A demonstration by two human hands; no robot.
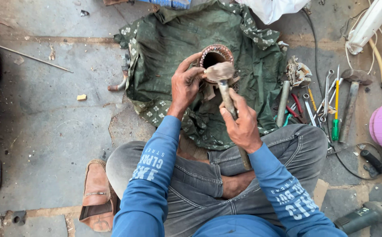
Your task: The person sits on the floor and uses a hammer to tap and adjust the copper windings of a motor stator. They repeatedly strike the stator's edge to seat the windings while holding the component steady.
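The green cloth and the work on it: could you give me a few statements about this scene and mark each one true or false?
1. The right hand grips a wooden-handled hammer. True.
2. The left hand rests flat on the floor, away from everything. False: it steadies the round copper-wound motor part.
3. The motor part sits on a green patterned cloth. True.
4. The loose tools lie to the person's left. False: they lie on the right, beside the cloth.
5. A brown shoe lies by the left knee. True.
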